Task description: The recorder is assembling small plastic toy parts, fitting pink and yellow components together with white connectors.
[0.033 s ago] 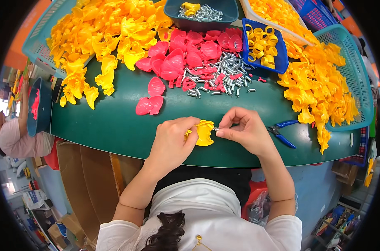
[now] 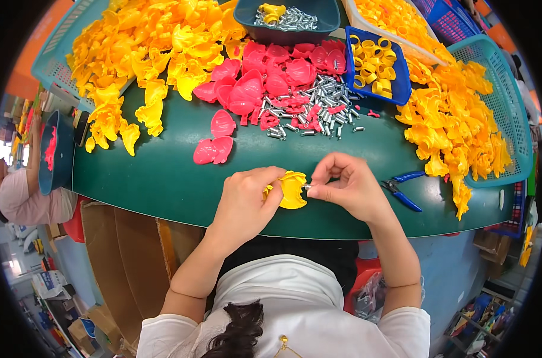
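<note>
My left hand (image 2: 247, 200) grips a curved yellow plastic piece (image 2: 293, 190) by its left side, just above the near part of the green table. Between the thumb and forefinger of my right hand (image 2: 347, 184) is a small metal spring (image 2: 307, 186), mostly covered by the fingertips. The spring's exposed end sits at the right edge of the yellow piece; whether it is hooked in cannot be made out. Blue-handled cutters (image 2: 404, 190) lie just right of my right hand. Pink plastic shells (image 2: 213, 150) rest farther off to the left.
Loose springs (image 2: 330, 107) and pink parts (image 2: 247, 92) are heaped at the far middle. Yellow pieces spill from teal baskets at left (image 2: 56, 65) and right (image 2: 512, 119). A blue tray (image 2: 396, 94) holds yellow rings; a dark bin (image 2: 286, 36) holds springs. A person (image 2: 29, 197) sits at left.
My right fingertips and the spring have shifted very slightly left, toward the yellow piece. Everything else looks the same.
</note>
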Available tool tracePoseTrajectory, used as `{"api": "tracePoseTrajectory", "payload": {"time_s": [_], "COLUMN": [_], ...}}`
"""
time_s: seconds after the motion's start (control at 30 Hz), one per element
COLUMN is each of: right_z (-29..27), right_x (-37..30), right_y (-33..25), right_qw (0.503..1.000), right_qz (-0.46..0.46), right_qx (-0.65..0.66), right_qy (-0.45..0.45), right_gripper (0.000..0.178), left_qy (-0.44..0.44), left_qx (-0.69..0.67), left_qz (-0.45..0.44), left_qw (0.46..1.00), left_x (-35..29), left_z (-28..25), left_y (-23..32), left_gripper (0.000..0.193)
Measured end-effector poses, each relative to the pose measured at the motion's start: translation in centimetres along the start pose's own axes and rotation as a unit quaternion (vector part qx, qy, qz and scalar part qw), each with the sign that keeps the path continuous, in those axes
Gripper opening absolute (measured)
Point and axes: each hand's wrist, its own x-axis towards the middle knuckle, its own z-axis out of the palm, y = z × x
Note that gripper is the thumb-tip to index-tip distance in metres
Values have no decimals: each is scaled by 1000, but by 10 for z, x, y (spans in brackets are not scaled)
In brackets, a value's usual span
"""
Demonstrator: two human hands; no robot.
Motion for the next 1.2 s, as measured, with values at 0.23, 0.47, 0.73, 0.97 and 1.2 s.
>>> {"api": "tracePoseTrajectory", "payload": {"time_s": [0.23,0.47,0.73,0.97,1.2], "right_z": [11,6,4,1,-8], "right_x": [-5,-8,-8,-6,6], "right_y": [-3,-8,-11,-26,-33], "right_qw": [993,996,996,988,991], "right_qz": [-73,-71,-60,-48,-12], "right_qx": [-55,-37,-33,-144,-132], "right_qy": [71,49,50,40,-29], "right_gripper": [29,30,32,34,37], "left_qy": [5,-16,-39,-32,-25], "left_qx": [-10,-23,-42,13,-28], "left_qz": [10,-11,-23,59,48], "left_qw": [1000,1000,998,998,998], "left_x": [5,3,4,5,5], "left_z": [3,1,0,1,2], "left_y": [-1,1,1,-1,-1], "left_gripper": [16,17,19,20,19]}}
